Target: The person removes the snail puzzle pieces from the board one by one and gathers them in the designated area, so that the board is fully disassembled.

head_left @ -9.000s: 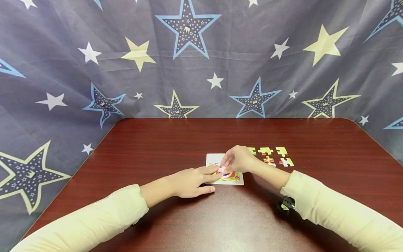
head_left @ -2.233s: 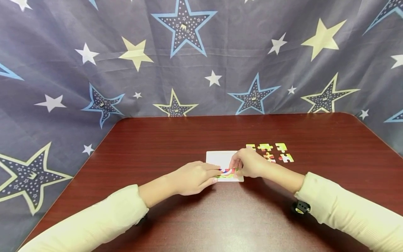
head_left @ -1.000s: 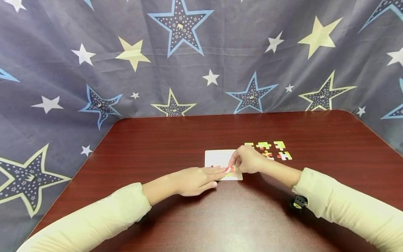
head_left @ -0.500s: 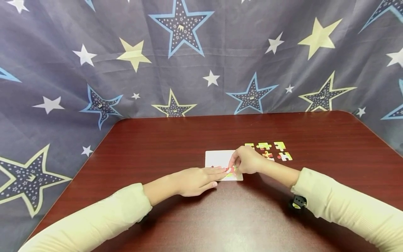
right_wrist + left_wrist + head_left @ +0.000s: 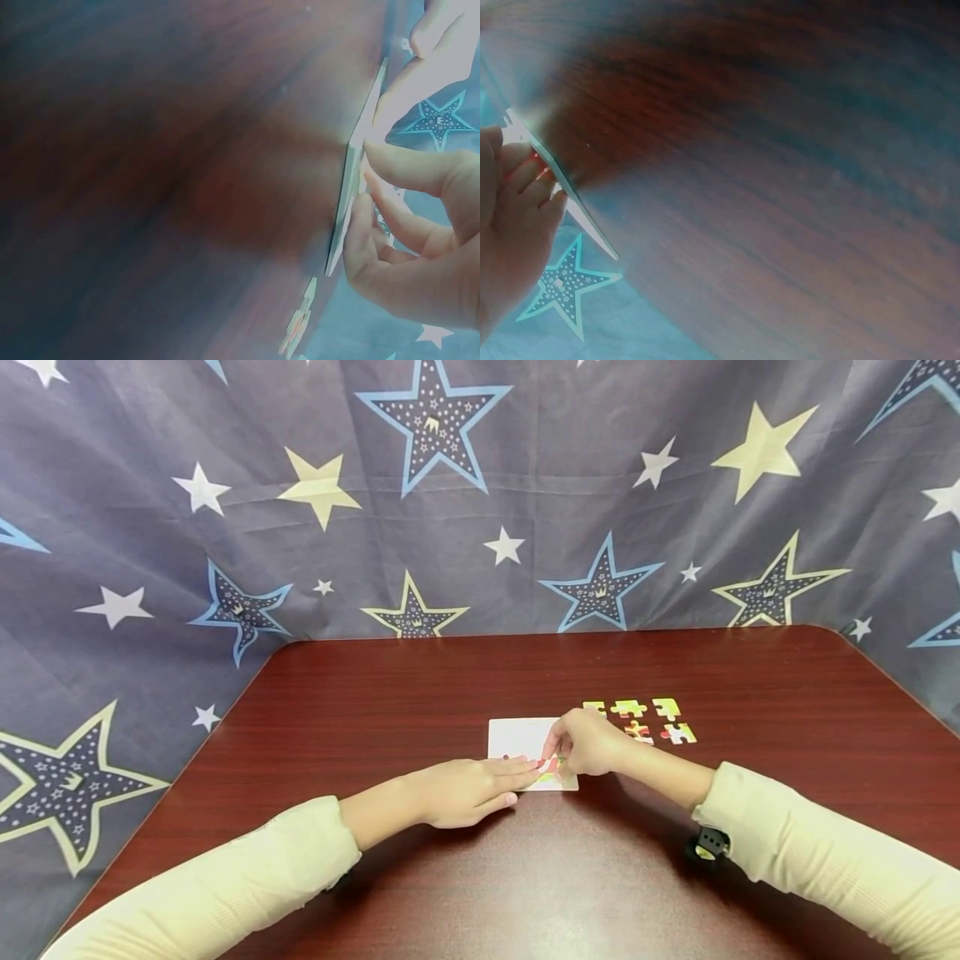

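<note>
On the white puzzle board (image 5: 513, 735), several pieces form a colourful strip along the near edge, partly hidden by both hands. My left hand (image 5: 465, 791) reaches in from the left, its straight fingers resting over this strip. With thumb and fingers bent, my right hand (image 5: 592, 745) pinches at a red-and-white puzzle piece (image 5: 551, 766) near the board's right side. In the right wrist view, the fingertips of the right hand (image 5: 420, 240) meet the surface of the board (image 5: 349, 180). The left wrist view shows the left hand (image 5: 521, 210) against the board (image 5: 592, 229).
Several loose puzzle pieces (image 5: 628, 708) lie in two rows right of the board, some partly hidden behind my right hand. The brown wooden table (image 5: 390, 693) ends at a grey star-patterned curtain (image 5: 510, 468). A dark wrist device (image 5: 708, 845) hangs under the right sleeve.
Since 2.2 s ago, my left fingers have straightened and slid right over the pieces. Compared with 9 s ago, my right hand is lower and farther right. Over the last second both hands barely move.
</note>
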`<state>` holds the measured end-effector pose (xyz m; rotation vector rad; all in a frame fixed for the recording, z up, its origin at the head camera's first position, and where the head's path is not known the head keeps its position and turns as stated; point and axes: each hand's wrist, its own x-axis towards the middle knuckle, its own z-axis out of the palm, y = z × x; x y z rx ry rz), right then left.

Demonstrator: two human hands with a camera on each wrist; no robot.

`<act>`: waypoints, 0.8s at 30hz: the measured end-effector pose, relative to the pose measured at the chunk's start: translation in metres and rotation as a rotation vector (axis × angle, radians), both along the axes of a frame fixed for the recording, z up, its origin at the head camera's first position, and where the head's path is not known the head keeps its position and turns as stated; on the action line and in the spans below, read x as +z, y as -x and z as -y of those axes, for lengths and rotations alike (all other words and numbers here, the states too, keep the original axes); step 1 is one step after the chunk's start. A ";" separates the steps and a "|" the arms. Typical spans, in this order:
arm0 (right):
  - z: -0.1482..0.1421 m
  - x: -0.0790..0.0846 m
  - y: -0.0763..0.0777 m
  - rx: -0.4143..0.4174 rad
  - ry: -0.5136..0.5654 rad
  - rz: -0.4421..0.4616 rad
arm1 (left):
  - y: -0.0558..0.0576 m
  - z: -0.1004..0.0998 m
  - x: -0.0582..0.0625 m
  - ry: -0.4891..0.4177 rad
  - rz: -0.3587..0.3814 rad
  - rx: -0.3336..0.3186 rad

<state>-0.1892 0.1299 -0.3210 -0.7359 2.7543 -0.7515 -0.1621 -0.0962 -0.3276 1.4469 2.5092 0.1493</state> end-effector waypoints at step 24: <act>0.003 0.002 0.000 -0.002 -0.019 0.015 | 0.000 0.000 0.001 0.011 0.002 0.001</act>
